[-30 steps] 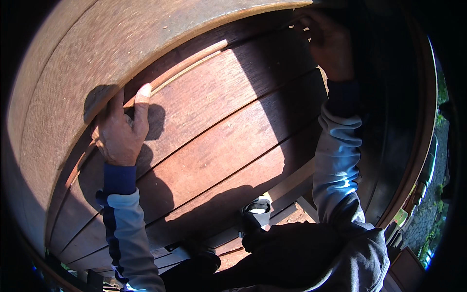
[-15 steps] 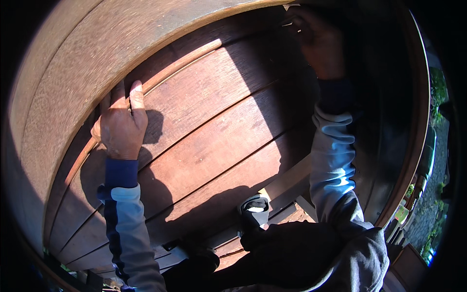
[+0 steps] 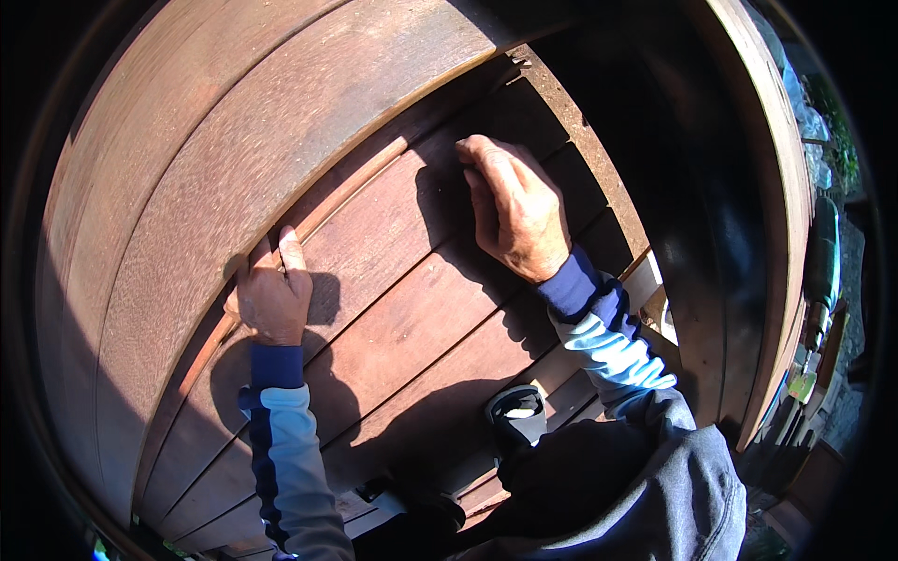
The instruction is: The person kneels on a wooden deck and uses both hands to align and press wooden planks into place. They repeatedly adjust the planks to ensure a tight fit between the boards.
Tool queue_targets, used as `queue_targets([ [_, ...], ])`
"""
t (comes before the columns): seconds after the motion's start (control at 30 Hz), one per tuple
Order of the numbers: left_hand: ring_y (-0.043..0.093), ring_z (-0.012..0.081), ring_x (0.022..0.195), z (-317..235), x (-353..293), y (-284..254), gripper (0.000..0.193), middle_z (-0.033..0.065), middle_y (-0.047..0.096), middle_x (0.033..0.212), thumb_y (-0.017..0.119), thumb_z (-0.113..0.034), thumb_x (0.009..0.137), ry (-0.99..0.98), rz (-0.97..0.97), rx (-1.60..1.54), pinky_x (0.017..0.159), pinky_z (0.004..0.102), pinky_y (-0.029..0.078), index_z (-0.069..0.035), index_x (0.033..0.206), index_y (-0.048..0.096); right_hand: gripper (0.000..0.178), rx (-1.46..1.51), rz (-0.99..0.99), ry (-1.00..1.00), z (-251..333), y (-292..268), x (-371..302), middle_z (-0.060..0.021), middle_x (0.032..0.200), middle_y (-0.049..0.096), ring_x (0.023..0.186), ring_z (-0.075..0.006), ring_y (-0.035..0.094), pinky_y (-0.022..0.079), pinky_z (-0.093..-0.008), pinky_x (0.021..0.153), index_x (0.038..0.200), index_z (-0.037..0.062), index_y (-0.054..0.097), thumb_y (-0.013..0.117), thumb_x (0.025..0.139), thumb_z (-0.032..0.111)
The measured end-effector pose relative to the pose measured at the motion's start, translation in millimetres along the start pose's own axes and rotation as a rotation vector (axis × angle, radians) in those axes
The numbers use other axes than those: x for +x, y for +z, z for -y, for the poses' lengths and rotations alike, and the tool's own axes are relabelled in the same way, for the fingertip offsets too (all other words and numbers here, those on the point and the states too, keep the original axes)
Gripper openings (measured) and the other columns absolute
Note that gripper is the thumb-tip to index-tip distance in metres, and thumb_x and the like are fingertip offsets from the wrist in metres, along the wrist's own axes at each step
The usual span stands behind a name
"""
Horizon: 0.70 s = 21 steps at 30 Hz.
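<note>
Right hand (image 3: 520, 215) is now nearer, at one o'clock, curled grip unclear; left hand (image 3: 271, 304), nine o'clock, clasps a wooden strip (image 3: 360, 179).

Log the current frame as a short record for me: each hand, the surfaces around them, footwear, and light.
Left hand: grip on a thin wooden strip, thumb laid along it
Right hand: over the planks, off the strip, fingers drawn together; whether anything is inside, cannot tell
Upper left: a broad wooden panel, its edge beside the strip
Footwear: a dark shoe, lower middle
Light: strong sun, dark shadows on the planks
</note>
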<state>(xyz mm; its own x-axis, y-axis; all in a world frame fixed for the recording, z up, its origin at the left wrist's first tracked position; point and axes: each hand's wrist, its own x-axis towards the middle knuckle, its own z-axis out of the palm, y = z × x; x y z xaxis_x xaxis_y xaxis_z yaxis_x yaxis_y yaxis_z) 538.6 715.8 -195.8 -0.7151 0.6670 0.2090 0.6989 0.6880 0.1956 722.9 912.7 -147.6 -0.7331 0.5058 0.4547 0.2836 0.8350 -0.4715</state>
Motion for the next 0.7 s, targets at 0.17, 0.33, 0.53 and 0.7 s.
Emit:
queue_targets([
  [0.17,0.065,0.0367,0.059,1,-2,-1,0.045,0.0218,0.065,0.070,0.057,-0.048,0.088,-0.080,0.046,0.073,0.053,0.0417,0.051,-0.009,0.109,0.071,0.038,-0.063,0.146,-0.335,31,51,20,-0.0179,0.114,0.060,0.108,-0.0344,0.056,0.040,-0.0479,0.099,0.113,-0.0019,0.057,0.059,0.081,0.018],
  [0.33,0.056,0.0319,0.043,2,-1,8,0.049,0.0174,0.055,0.049,0.064,-0.048,0.085,0.015,-0.165,0.038,0.043,0.0403,0.041,-0.004,0.064,0.070,0.035,-0.170,0.321,-0.371,49,81,32,-0.0181,0.100,0.065,0.105,-0.0324,0.060,0.031,-0.0575,0.103,0.110,0.0003,0.062,0.054,0.087,0.025],
  [0.53,0.058,0.0309,0.045,2,-1,7,0.045,0.0177,0.057,0.052,0.063,-0.046,0.086,0.067,-0.166,0.038,0.045,0.0405,0.044,-0.003,0.081,0.073,0.031,-0.040,0.332,-0.190,33,93,33,-0.0178,0.072,0.062,0.076,-0.0353,0.062,0.042,-0.0556,0.087,0.072,0.0034,0.066,0.055,0.089,0.027],
  [0.7,0.061,0.0305,0.050,-4,0,-6,0.049,0.0193,0.061,0.059,0.061,-0.046,0.088,0.034,-0.049,0.042,0.050,0.0410,0.048,-0.003,0.110,0.069,0.027,0.001,0.197,-0.214,34,95,28,-0.0186,0.070,0.060,0.076,-0.0356,0.060,0.042,-0.0564,0.088,0.069,0.0024,0.065,0.057,0.086,0.021],
])
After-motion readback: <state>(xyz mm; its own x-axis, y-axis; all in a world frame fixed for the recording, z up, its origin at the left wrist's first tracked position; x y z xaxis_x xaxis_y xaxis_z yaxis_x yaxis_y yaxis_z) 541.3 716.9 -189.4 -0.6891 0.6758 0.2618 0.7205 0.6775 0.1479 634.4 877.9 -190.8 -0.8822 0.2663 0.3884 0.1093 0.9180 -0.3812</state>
